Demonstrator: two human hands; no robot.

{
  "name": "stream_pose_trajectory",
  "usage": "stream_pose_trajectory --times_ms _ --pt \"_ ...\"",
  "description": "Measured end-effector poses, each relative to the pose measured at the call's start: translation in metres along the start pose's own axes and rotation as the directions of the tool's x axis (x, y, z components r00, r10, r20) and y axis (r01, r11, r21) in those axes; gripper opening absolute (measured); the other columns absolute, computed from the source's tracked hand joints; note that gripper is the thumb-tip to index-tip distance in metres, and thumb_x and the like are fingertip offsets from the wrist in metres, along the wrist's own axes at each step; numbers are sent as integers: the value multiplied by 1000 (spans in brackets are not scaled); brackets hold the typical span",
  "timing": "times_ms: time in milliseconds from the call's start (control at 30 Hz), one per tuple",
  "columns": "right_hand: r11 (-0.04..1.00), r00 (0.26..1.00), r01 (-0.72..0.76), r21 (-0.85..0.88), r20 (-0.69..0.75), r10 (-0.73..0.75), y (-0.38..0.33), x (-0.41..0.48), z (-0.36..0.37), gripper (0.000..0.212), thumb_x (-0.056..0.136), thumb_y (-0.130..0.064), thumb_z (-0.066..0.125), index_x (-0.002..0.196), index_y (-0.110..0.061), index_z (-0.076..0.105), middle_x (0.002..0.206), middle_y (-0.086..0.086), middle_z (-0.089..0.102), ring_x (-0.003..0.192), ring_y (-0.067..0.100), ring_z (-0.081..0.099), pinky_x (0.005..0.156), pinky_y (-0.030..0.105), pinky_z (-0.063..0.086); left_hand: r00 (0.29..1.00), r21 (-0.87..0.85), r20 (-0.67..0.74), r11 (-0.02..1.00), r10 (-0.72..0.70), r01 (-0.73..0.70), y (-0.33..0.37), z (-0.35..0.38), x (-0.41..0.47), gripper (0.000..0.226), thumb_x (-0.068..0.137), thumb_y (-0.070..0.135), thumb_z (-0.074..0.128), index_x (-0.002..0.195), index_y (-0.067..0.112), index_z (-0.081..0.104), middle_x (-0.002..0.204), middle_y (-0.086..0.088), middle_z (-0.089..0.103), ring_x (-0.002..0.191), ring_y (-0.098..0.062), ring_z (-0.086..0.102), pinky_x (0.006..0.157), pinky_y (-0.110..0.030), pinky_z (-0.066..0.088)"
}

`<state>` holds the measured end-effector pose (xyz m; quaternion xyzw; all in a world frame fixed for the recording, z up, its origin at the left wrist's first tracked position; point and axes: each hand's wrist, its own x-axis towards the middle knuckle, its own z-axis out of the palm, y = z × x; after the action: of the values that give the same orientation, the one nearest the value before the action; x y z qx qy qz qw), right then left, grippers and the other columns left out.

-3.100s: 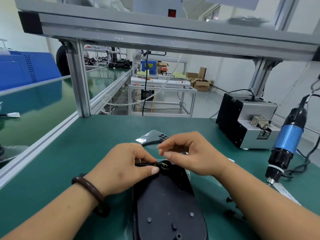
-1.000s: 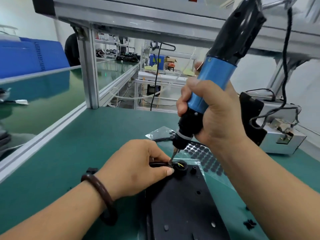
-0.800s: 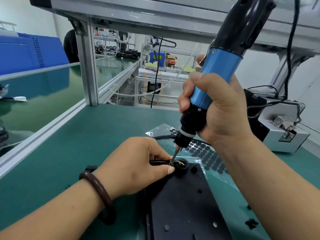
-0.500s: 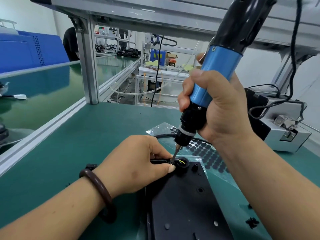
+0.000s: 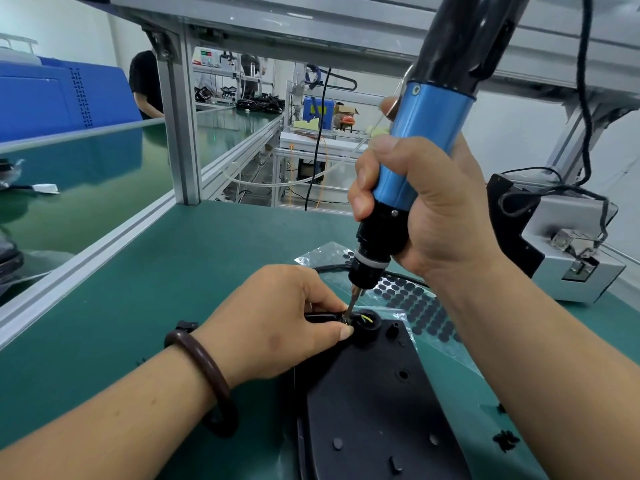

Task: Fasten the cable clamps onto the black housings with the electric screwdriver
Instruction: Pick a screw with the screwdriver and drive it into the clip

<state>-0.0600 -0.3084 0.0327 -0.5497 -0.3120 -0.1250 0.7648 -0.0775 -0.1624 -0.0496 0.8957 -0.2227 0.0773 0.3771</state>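
A black housing [image 5: 374, 403] lies flat on the green bench in front of me. At its far end my left hand [image 5: 277, 323] pinches a small black cable clamp [image 5: 320, 317] beside a round cable port with yellow and green wires. My right hand [image 5: 426, 216] grips the blue and black electric screwdriver [image 5: 415, 161], tilted a little, with its bit tip down on the clamp between my left thumb and forefinger. The screw itself is hidden by the bit and my fingers.
A clear sheet of black round pads [image 5: 408, 299] lies just behind the housing. A grey and black screw feeder [image 5: 568, 251] stands at the right. Small black parts [image 5: 505, 439] lie loose at the right front. An aluminium post [image 5: 181, 133] rises at the bench's back left corner.
Three seconds ago both hands were at the clamp and the screwdriver hung at the right. My right hand has since taken it and set the bit on the clamp; over the last second little moved.
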Motion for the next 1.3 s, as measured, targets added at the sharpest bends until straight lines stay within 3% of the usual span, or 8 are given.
stream_pose_trajectory --times_ms 200,533,700,833,1000,1133,1200,1300 --pt "999 984 -43 21 175 38 5 11 9 40 75 1 54 112 -4 41 52 1 51 38 19 43 48 23 40 999 -10 47 1000 12 -12 -2 -1 1 21 72 39 78 92 32 75 74 18 57 72 4 54 70 -13 41" --pt "994 978 -59 93 205 38 9 10 5 32 73 1 52 101 -6 39 49 5 47 36 18 39 47 23 39 996 -22 73 999 47 -46 -4 -3 4 18 73 30 80 90 31 76 68 24 58 69 7 55 70 -11 41" --pt "988 965 -60 142 262 21 10 9 5 44 66 -9 59 106 -3 41 52 6 46 37 18 41 48 23 38 996 2 71 998 55 -55 -4 -3 4 18 73 32 79 91 33 75 71 21 57 71 7 55 69 -7 38" --pt "988 963 -55 143 270 15 11 8 4 49 67 -10 57 112 0 42 52 7 45 37 18 41 48 23 38 996 45 55 997 64 -66 -1 -4 3 26 72 36 79 81 46 57 73 22 60 76 9 56 68 -5 40" --pt "983 959 -88 159 282 40 10 10 4 55 64 -10 58 116 0 41 51 8 45 37 18 40 48 24 39 983 29 182 999 26 -32 1 -21 5 22 83 25 69 82 47 63 67 25 64 64 8 57 62 -3 39" --pt "977 951 -102 186 307 41 10 10 0 49 64 -9 55 110 -2 41 51 6 47 37 17 41 48 22 39 967 292 248 947 61 -135 8 -24 13 11 85 38 61 84 49 60 82 31 56 82 6 52 81 -20 45" --pt "976 946 -113 187 321 49 10 10 1 48 64 -9 55 110 -3 42 51 6 47 37 17 41 48 22 39 971 362 226 919 75 -155 12 -23 16 12 85 43 57 77 52 56 84 30 56 83 3 51 80 -22 45" --pt "973 942 -130 190 330 61 11 11 1 48 64 -10 56 109 -2 42 50 7 45 37 17 40 46 23 38 978 406 193 901 82 -155 11 -20 20 11 87 43 53 95 48 61 97 26 61 92 1 55 83 -25 47"
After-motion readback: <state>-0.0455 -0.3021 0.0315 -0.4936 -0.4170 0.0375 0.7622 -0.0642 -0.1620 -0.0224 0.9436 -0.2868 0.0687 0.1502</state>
